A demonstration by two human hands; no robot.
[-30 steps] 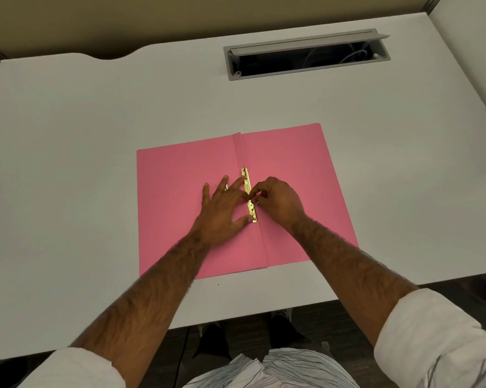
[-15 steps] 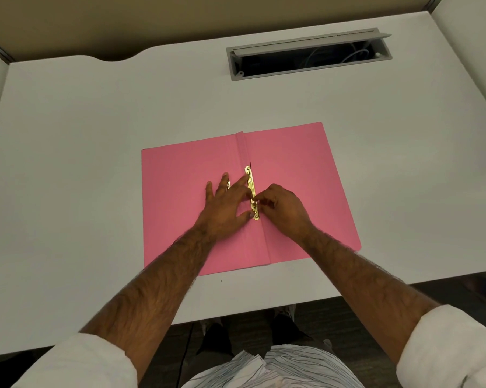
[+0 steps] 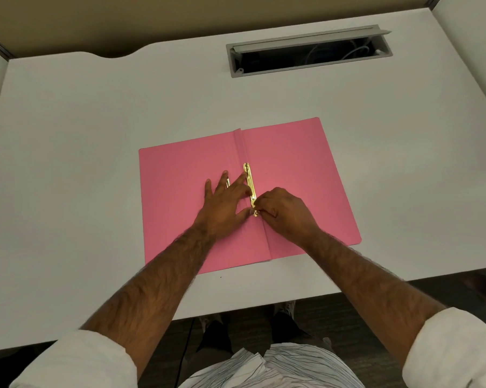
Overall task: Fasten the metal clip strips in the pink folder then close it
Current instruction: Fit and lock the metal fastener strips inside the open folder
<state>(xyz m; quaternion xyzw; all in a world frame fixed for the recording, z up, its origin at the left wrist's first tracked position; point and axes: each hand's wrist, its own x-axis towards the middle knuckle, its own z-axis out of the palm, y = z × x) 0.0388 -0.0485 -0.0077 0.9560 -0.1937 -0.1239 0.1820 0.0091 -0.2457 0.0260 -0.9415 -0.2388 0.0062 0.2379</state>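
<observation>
A white desk (image 3: 96, 152) is filling most of the view, its front edge running above a dark floor (image 3: 348, 306), with a tan partition wall (image 3: 124, 21) standing behind its back edge. Near the back right corner a grey cable tray (image 3: 309, 51) is sitting with its lid tipped open (a few cables are showing inside). The pink folder (image 3: 297, 163) is lying open and flat near the middle of the front edge, both covers spread on the desk. A gold metal clip strip (image 3: 250, 183) is lying along the spine crease. The left hand (image 3: 225, 203) is pressing flat on the left cover, fingers spread, its forefinger touching the strip. The right hand (image 3: 283, 211) is curling over the near end of the strip and pinching it with its fingertips, hiding that end. Both forearms are crossing the front edge, white sleeves (image 3: 454, 348) rolled up.
</observation>
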